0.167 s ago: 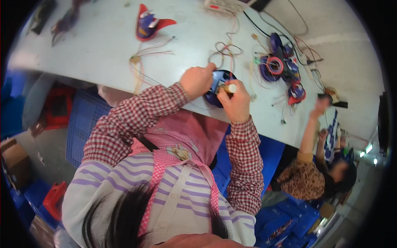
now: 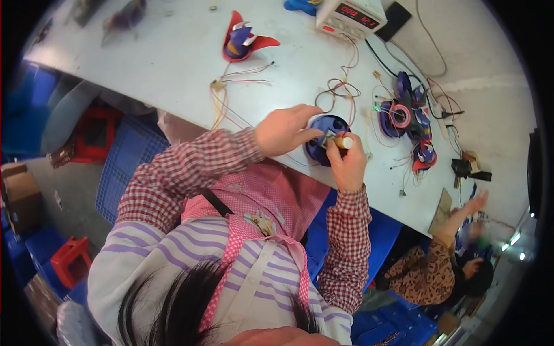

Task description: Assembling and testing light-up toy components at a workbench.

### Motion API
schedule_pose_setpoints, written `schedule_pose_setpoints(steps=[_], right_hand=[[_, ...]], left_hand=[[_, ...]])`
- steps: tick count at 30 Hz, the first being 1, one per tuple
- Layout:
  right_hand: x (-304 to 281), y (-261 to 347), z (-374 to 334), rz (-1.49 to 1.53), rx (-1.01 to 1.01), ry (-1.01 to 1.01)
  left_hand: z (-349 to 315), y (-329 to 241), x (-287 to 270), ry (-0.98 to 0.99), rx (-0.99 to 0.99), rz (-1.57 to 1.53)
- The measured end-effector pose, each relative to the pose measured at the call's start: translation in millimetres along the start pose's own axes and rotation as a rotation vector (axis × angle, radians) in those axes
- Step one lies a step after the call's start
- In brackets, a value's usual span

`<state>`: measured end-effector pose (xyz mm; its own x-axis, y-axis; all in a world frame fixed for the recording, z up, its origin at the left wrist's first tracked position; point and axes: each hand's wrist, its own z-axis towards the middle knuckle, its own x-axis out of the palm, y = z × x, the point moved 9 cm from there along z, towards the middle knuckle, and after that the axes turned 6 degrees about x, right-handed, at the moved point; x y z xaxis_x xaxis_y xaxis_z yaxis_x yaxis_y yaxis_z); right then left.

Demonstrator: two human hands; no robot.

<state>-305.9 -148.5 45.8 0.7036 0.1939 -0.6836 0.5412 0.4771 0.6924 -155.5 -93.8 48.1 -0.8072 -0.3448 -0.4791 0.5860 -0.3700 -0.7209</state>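
Note:
A dark-blue round plastic shell (image 2: 333, 123) rests on the white table in front of me, its hollow side up. My left hand (image 2: 284, 132) reaches it from the left, the fingers along the rim and the thumb over the opening. In my right hand (image 2: 350, 163) is a small yellow cylinder with a white round end (image 2: 347, 142), pinched against the inside of the shell. Its exact kind is partly hidden by the fingers. Thin red and black wires (image 2: 344, 88) run from beyond the shell toward a white power supply (image 2: 350, 20).
A red-and-blue winged toy part (image 2: 242, 43) lies at the far left, close to a bundle of loose wires (image 2: 217, 85). Several blue toy parts with wires (image 2: 400, 115) sit on the right. Beyond them another person (image 2: 426, 274) is at the table.
The view has shifted, so the table items appear lower and further right. My left fingers have loosened from a tight pinch and spread along the shell's rim. The right hand keeps its pinch.

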Motion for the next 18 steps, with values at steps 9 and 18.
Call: schedule_pose_setpoints(steps=[9,18], right_hand=[[63,71,-85,0.260,0.005,0.404],[273,63,-83,0.535,0.270,0.885]], left_hand=[[-75,103,-162,-0.079,-0.214,0.417],[-104,63,-167,-0.135,-0.349,0.302]])
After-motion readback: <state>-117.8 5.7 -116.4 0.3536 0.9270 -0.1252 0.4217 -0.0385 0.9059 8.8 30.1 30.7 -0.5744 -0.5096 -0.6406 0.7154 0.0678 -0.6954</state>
